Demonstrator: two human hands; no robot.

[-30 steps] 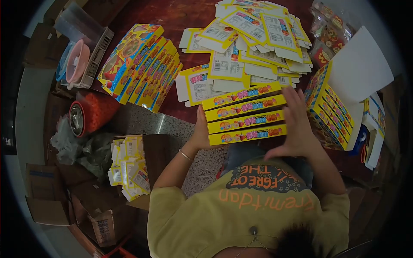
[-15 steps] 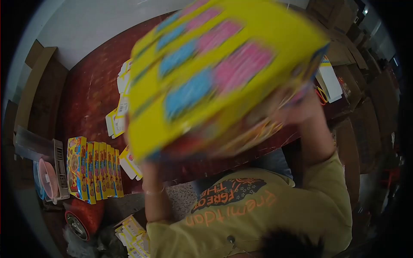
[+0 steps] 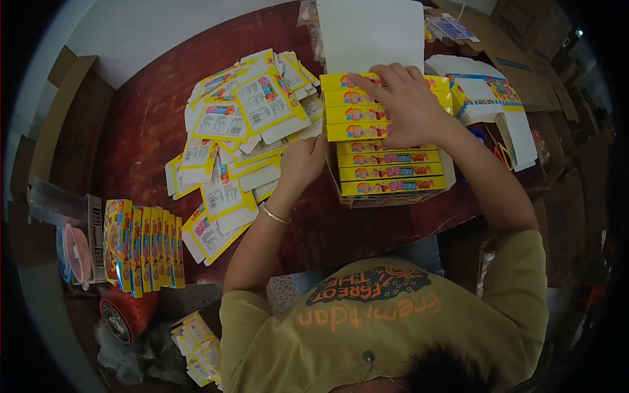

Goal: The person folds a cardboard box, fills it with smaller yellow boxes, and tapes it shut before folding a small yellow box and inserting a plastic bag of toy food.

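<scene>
While our right hand (image 3: 407,105) lay flat on the upper yellow boxes (image 3: 386,134), our open left hand (image 3: 303,160) steadied their side, squaring rows best.

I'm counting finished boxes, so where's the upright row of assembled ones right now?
In the head view, the row of assembled boxes stands at the table's near-left edge, left of the flat carton pile.

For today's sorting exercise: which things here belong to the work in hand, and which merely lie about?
In hand: left hand; right hand; yellow boxes; carton.
Lying about: flat cards; upright boxes; pink fan; red tin.
</scene>
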